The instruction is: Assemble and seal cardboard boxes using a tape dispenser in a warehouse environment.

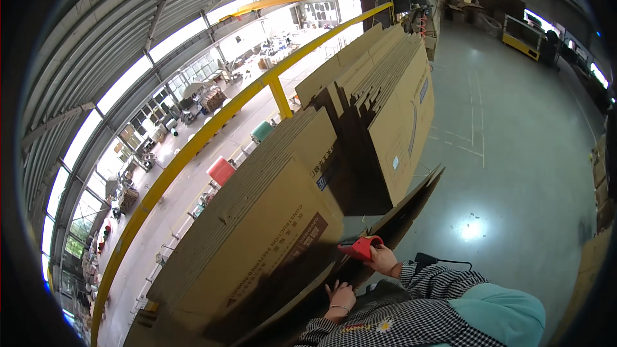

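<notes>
My right hand point(384, 261) is closed round a red and black hand tool point(361, 247) whose exact kind I cannot make out. It is above a dark-looking flat cardboard sheet point(411, 209) that slants between me and the stacks. My left hand point(340, 298) rests on the cardboard nearer to me, fingers spread, with a thin bracelet at the wrist. Just beyond both hands stands a thick stack of flattened brown cartons point(257, 231) with dark print. Farther on, a second stack of flattened cartons point(398, 128) leans on edge, a dark gap between the two.
A yellow rail point(212, 125) curves along the left of the stacks. Past it are a red object point(221, 171) and a green object point(262, 130) on a line of rollers. Grey-green floor point(514, 173) stretches to the right, with more cardboard point(588, 276) at the right edge.
</notes>
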`<state>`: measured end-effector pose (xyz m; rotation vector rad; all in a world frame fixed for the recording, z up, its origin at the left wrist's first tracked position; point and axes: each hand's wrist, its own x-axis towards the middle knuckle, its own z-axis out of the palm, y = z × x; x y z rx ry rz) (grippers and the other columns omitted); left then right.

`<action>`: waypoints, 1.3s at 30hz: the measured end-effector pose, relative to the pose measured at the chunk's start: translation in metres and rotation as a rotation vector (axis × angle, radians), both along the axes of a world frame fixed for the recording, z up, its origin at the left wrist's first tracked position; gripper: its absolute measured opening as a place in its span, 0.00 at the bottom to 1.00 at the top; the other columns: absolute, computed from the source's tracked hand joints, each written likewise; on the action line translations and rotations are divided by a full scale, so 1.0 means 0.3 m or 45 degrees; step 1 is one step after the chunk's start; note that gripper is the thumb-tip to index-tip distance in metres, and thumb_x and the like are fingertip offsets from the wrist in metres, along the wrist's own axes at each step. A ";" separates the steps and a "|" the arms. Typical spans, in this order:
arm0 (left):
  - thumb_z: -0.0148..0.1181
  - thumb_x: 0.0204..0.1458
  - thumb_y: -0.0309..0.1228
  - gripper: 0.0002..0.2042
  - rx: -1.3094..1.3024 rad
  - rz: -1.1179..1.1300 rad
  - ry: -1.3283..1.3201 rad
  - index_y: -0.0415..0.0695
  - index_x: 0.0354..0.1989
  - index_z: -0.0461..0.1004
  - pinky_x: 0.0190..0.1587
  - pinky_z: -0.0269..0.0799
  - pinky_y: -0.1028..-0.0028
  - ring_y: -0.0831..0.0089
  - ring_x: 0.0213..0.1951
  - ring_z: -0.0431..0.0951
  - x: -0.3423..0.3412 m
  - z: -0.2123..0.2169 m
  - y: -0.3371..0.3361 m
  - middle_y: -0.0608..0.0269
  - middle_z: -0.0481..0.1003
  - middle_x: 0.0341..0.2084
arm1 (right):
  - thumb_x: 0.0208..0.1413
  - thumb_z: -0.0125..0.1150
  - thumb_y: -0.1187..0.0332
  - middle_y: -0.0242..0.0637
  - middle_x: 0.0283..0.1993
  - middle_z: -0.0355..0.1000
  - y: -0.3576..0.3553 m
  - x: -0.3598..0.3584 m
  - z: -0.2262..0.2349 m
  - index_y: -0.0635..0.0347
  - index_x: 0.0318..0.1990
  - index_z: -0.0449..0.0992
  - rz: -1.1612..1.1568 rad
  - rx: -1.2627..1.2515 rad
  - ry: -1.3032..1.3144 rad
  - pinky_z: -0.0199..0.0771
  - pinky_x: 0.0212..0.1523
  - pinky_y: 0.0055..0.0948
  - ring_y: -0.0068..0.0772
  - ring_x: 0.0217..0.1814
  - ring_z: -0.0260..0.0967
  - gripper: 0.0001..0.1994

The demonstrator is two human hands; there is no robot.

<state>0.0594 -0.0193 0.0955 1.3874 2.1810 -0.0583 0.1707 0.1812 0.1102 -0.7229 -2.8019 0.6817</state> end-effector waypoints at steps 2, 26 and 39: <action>0.49 0.55 0.31 0.15 -0.023 -0.001 0.006 0.45 0.48 0.77 0.67 0.35 0.34 0.57 0.69 0.54 0.001 0.001 0.000 0.62 0.69 0.58 | 0.48 0.67 0.52 0.54 0.42 0.75 0.000 -0.001 0.000 0.68 0.48 0.68 -0.005 0.014 -0.011 0.67 0.57 0.42 0.53 0.50 0.72 0.29; 0.51 0.54 0.33 0.15 0.061 0.052 -0.017 0.45 0.46 0.78 0.66 0.36 0.34 0.55 0.68 0.55 -0.022 -0.019 -0.003 0.60 0.69 0.56 | 0.51 0.64 0.53 0.52 0.39 0.76 0.007 -0.033 0.000 0.68 0.45 0.66 0.025 0.074 0.008 0.64 0.56 0.39 0.49 0.47 0.73 0.26; 0.51 0.54 0.33 0.16 0.061 0.048 -0.023 0.44 0.48 0.78 0.67 0.34 0.35 0.55 0.69 0.54 -0.037 -0.019 0.002 0.60 0.68 0.58 | 0.48 0.67 0.52 0.53 0.42 0.75 0.011 -0.047 -0.015 0.68 0.48 0.68 -0.015 0.030 -0.041 0.67 0.56 0.42 0.53 0.49 0.72 0.29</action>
